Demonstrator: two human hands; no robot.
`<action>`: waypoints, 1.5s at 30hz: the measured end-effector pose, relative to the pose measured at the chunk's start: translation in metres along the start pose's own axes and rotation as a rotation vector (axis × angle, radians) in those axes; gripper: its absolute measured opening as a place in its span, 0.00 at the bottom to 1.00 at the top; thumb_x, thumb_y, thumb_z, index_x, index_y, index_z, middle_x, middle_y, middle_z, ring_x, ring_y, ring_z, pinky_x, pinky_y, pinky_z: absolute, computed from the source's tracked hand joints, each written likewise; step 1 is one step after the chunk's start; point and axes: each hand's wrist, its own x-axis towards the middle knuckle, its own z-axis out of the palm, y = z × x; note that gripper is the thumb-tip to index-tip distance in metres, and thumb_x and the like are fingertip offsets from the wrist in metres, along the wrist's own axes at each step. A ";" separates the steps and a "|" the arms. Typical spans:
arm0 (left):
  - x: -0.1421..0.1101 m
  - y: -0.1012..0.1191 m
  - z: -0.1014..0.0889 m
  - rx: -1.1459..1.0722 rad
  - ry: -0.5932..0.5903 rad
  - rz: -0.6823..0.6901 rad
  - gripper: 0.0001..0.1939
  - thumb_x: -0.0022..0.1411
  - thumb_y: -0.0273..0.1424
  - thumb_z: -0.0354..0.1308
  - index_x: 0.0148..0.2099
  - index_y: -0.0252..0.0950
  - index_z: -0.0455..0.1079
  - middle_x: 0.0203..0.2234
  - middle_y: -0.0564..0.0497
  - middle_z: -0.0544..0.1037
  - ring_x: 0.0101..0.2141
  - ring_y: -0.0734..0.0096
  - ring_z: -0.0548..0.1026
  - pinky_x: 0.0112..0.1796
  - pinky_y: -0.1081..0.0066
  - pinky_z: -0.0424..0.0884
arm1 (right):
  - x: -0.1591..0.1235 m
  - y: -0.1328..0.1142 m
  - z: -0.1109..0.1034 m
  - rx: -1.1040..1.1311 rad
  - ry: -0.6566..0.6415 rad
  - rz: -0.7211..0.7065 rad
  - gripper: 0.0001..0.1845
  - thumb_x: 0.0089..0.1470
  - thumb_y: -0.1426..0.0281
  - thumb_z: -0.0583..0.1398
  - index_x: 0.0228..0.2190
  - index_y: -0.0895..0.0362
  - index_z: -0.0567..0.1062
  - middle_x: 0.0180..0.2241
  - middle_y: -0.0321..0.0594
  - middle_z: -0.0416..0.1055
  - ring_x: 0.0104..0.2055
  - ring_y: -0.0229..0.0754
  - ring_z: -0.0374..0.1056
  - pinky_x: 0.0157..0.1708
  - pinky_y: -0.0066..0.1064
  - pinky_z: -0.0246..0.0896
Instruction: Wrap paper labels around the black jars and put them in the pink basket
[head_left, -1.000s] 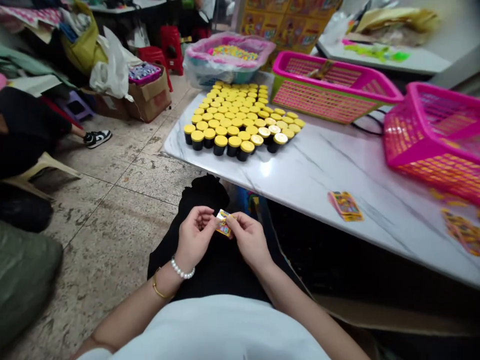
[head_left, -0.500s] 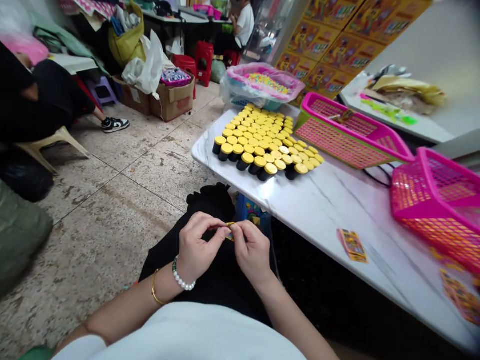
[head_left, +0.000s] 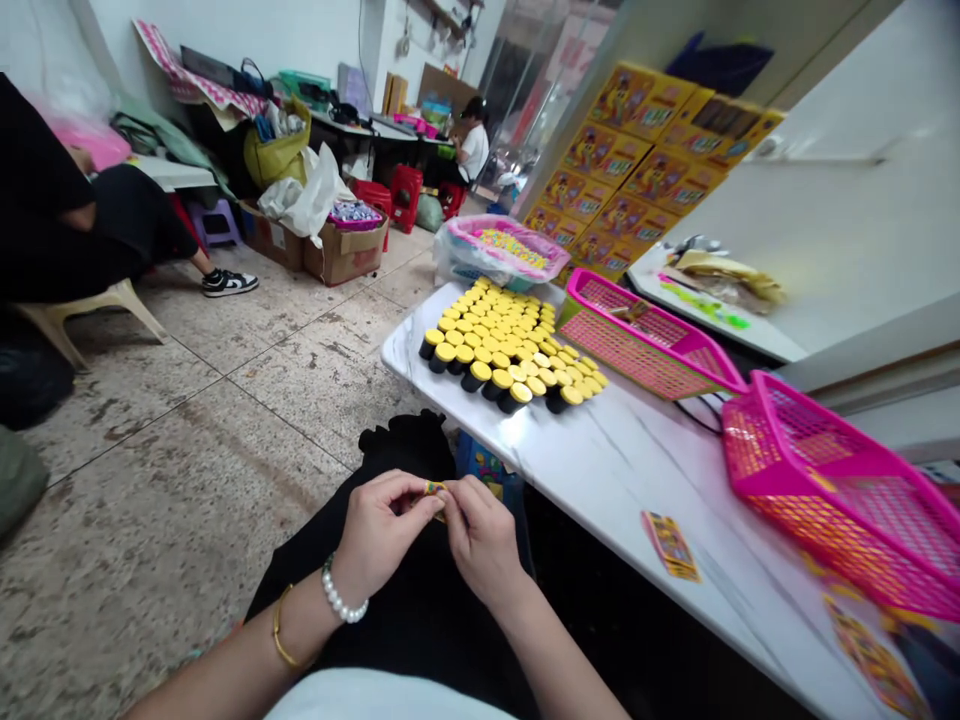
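Note:
My left hand [head_left: 382, 530], with a pearl bracelet and a gold bangle at its wrist, pinches one side of a small yellow printed card [head_left: 435, 488]. The other side is held between the thumb and fingers of my right hand [head_left: 481, 535]. Over my lap, the card looks bent, and fingers hide most of it. A small pile of similar cards [head_left: 671, 546] lies on the marble-patterned table [head_left: 592, 480] to the right. Black jars with yellow lids [head_left: 491, 352] stand packed together on the table's left part.
Two pink plastic baskets [head_left: 772, 430] [head_left: 652, 350] line the table's far side. Behind the jars sits a plastic-lined basin [head_left: 450, 250] of small colourful pieces. More cards [head_left: 874, 655] lie at the right. A seated person's shoe [head_left: 229, 283] shows at left; yellow cartons [head_left: 600, 170] are stacked behind.
The card lay flatter with its printed face showing; now it is bent between my fingertips. Both hands stay together over my lap. The view has tilted upward, showing more of the room.

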 end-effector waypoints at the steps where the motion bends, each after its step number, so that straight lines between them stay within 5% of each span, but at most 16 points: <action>1: 0.002 -0.001 -0.001 -0.059 -0.026 -0.078 0.07 0.55 0.34 0.66 0.32 0.35 0.79 0.26 0.49 0.79 0.25 0.74 0.71 0.27 0.73 0.67 | 0.005 0.002 -0.003 -0.015 -0.019 -0.020 0.12 0.66 0.72 0.54 0.32 0.56 0.75 0.27 0.38 0.70 0.28 0.38 0.68 0.29 0.28 0.64; 4: 0.006 -0.004 -0.002 -0.261 -0.106 -0.306 0.13 0.53 0.39 0.68 0.31 0.33 0.76 0.17 0.54 0.73 0.16 0.81 0.61 0.18 0.77 0.55 | 0.028 0.013 -0.023 -0.097 0.065 -0.022 0.10 0.65 0.68 0.56 0.35 0.55 0.77 0.30 0.39 0.72 0.32 0.40 0.70 0.35 0.31 0.67; 8: 0.009 -0.006 -0.001 -0.438 -0.225 -0.481 0.19 0.50 0.40 0.70 0.38 0.29 0.79 0.22 0.49 0.77 0.13 0.87 0.58 0.16 0.79 0.44 | 0.069 0.043 -0.049 -0.510 0.388 0.088 0.14 0.61 0.61 0.61 0.43 0.56 0.78 0.35 0.44 0.70 0.35 0.45 0.68 0.38 0.36 0.66; 13: 0.013 -0.001 -0.004 -0.629 -0.238 -0.690 0.15 0.45 0.33 0.74 0.34 0.27 0.80 0.22 0.48 0.77 0.15 0.88 0.59 0.15 0.83 0.43 | 0.091 0.065 -0.046 -0.763 0.260 0.219 0.14 0.56 0.59 0.63 0.39 0.57 0.76 0.39 0.47 0.68 0.38 0.49 0.65 0.35 0.37 0.63; 20: 0.031 -0.005 -0.008 -0.901 -0.134 -0.823 0.02 0.57 0.20 0.64 0.33 0.25 0.77 0.37 0.41 0.81 0.17 0.90 0.61 0.13 0.87 0.48 | 0.067 0.060 -0.046 -0.445 0.240 0.259 0.13 0.55 0.63 0.62 0.41 0.57 0.74 0.39 0.46 0.71 0.40 0.50 0.69 0.41 0.41 0.67; 27: 0.038 -0.008 0.000 -0.943 -0.150 -0.875 0.04 0.61 0.20 0.59 0.37 0.26 0.76 0.28 0.48 0.78 0.13 0.92 0.58 0.11 0.87 0.48 | 0.037 0.034 -0.069 -0.217 0.113 0.291 0.21 0.56 0.66 0.61 0.51 0.55 0.76 0.45 0.49 0.73 0.45 0.50 0.71 0.48 0.45 0.68; 34: 0.032 -0.004 0.007 -0.924 -0.211 -0.830 0.02 0.58 0.20 0.64 0.35 0.27 0.75 0.24 0.52 0.74 0.13 0.91 0.59 0.11 0.88 0.48 | 0.019 0.005 -0.048 0.799 0.029 0.621 0.21 0.49 0.59 0.70 0.45 0.50 0.79 0.44 0.40 0.79 0.45 0.45 0.74 0.44 0.36 0.70; 39: 0.032 -0.003 0.007 -1.016 -0.175 -0.844 0.01 0.59 0.20 0.62 0.36 0.28 0.74 0.24 0.52 0.74 0.13 0.91 0.58 0.11 0.87 0.49 | 0.013 0.004 -0.024 0.804 0.100 0.709 0.19 0.47 0.59 0.71 0.41 0.54 0.80 0.42 0.41 0.80 0.45 0.45 0.75 0.48 0.37 0.69; 45: 0.031 -0.007 0.010 -0.998 -0.170 -0.841 0.05 0.54 0.23 0.66 0.34 0.29 0.74 0.23 0.53 0.73 0.15 0.90 0.57 0.13 0.86 0.48 | 0.007 0.002 -0.019 0.506 0.108 0.572 0.18 0.52 0.59 0.67 0.43 0.54 0.76 0.43 0.43 0.79 0.40 0.45 0.77 0.43 0.37 0.74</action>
